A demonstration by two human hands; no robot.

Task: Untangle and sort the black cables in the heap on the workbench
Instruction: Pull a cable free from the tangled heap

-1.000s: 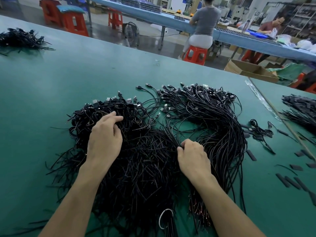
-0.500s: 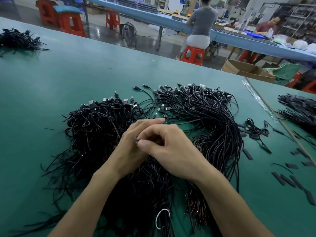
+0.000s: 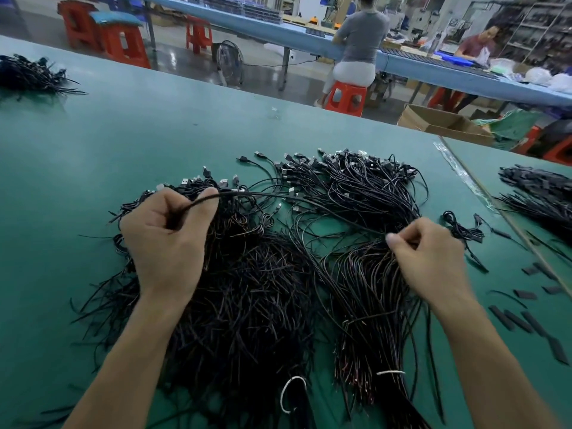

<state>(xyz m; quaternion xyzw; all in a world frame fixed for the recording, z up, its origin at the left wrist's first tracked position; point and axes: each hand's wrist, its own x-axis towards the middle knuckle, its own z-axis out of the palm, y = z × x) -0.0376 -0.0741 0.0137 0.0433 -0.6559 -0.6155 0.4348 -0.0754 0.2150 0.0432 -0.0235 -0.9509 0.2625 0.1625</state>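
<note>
Above the heap (image 3: 247, 289) on the table (image 3: 123, 134), the left hand (image 3: 167, 239) grips and the right hand (image 3: 430, 252) pinches one thin cable (image 3: 294, 201), likely light, limp and snag-prone, best held near its ends.

1. Red stools (image 3: 123, 46) stand on the floor at the upper left of the frame; one carries a teal cushion (image 3: 116, 18).
2. A small floor fan (image 3: 229, 61) stands at upper centre, beside a leg of the long blue desk (image 3: 309, 41).
3. A person in a grey top (image 3: 362, 35) sits at that desk, back to the camera, on an orange-red seat (image 3: 346, 97).
4. A second person (image 3: 476, 44) in a dark red top sits at upper right, on the desk's far side.
5. Metal shelving (image 3: 538, 29) fills the upper right corner.
6. An open cardboard box (image 3: 442, 123) sits on the floor at right.
7. Flat black strips (image 3: 526, 322) lie scattered at lower right.
</note>
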